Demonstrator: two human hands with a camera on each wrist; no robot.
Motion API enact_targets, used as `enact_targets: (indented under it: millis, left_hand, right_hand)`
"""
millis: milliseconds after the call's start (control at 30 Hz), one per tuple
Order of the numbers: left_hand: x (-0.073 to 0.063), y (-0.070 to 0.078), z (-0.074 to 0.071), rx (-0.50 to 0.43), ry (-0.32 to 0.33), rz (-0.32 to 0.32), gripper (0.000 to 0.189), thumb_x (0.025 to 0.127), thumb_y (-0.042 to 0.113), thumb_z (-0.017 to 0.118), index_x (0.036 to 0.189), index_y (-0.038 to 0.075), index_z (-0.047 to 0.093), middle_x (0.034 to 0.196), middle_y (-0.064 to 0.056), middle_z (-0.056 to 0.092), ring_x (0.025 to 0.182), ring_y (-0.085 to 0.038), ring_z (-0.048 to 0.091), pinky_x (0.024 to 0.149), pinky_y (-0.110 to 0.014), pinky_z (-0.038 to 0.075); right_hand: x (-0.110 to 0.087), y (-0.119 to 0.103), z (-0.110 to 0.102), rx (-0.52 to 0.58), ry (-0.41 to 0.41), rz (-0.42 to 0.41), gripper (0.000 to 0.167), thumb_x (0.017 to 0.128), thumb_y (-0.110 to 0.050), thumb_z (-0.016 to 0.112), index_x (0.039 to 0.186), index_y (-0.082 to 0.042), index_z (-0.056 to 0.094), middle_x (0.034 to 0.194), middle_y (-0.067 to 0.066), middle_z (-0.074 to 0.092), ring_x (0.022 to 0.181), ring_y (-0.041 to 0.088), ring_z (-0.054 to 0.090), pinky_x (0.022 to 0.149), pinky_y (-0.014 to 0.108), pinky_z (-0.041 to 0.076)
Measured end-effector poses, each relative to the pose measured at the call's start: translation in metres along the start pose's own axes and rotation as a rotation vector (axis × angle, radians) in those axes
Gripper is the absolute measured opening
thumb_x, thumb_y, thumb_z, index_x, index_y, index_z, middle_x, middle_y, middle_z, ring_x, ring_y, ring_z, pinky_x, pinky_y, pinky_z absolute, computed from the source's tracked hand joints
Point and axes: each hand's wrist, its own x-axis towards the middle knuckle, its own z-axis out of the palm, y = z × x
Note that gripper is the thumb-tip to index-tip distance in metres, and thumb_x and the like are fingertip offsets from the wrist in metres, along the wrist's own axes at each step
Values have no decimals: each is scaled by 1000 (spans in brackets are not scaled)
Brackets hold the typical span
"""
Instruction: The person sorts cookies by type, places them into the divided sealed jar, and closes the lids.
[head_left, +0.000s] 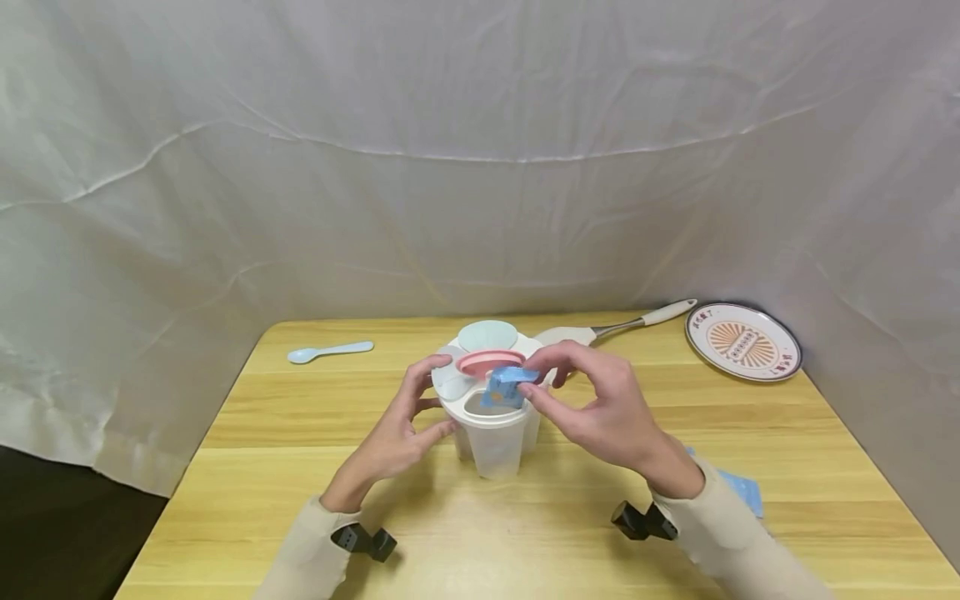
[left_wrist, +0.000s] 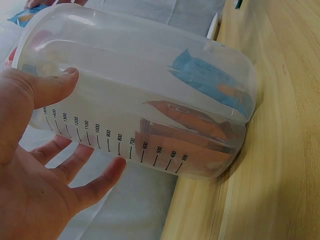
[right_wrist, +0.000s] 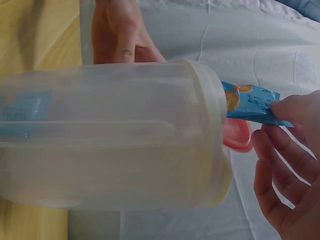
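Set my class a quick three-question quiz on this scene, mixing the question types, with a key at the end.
1. Which hand pinches the blue packet at the top of the container?
2. True or false: the pink lid is closed flat.
3. Fill in: in the head view, the plate lies to the ___ of the spoon.

Key:
1. The right hand.
2. False; the pink lid is raised.
3. Right.
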Motion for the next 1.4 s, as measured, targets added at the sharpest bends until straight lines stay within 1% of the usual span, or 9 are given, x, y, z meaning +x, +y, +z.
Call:
enact_targets:
  millis: [200,433,533,633,767,867,1033,1267,1400]
  left_hand:
    - [0,-1,0,7,1,3,88,94,-7,77,165,14,30,173,-13,34,150,-38,49,113,-41,58]
    - [0,-1,0,5,2,-4,87,94,-7,78,165,13,30,174,-13,34,150,-38,49,113,-41,58]
    - [0,-1,0,6,3,-5,87,94,-7,78,164,13,30,174,-13,34,150,-39,48,113,-41,58]
    - [0,-1,0,7,3,-3,87,94,-7,78,164,12,30,174,-14,33,150,-40,48,112,-41,58]
    - [0,0,0,7,2,0,87,94,-7,77,164,11,30,174,-15,33,151,-41,48,112,-41,58]
    - [0,1,1,9,2,5,87,94,-7,77,164,11,30,174,-16,33,151,-42,48,112,-41,58]
    - [0,1,1,12,6,12,87,94,-7,78,164,12,31,174,-16,33,150,-42,49,112,-42,58]
    - [0,-1,2,15,9,23,86,94,-6,78,164,11,31,174,-18,33,148,-43,50,110,-48,59]
    - [0,0,1,15,8,12,86,94,-7,78,164,12,31,174,-16,32,148,-40,50,111,-45,58]
  right_hand:
    - [-3,4,3,-17,-16,-11,22,85,4,84,103,-8,76,95,5,80,81,9,68,71,20,55]
    - [-8,7,0,-48,-12,18,16,90,3,80,98,-10,76,91,-3,77,84,7,66,69,19,52]
    - [-11,10,-2,-48,-14,34,8,94,-2,79,97,-9,77,91,-2,78,83,8,66,70,19,52]
    - [-15,13,-6,-55,-11,42,5,95,-4,78,98,-9,77,90,0,78,82,9,66,70,19,52]
    - [-21,15,-12,-77,-12,56,18,89,5,80,98,-11,78,90,1,78,82,9,64,70,19,52]
    - [-27,18,-19,-102,-25,90,24,87,9,80,98,-13,77,91,-2,78,82,7,64,70,18,52]
    - [-38,26,-32,-152,-48,150,23,89,7,80,99,-14,77,91,-6,77,84,4,64,69,18,52]
    - [-53,39,-52,-227,-52,208,26,89,8,80,100,-16,77,91,-9,77,83,1,64,68,17,54]
    - [-62,46,-63,-265,-59,221,25,90,6,80,100,-17,77,90,-10,77,81,-1,64,67,17,54]
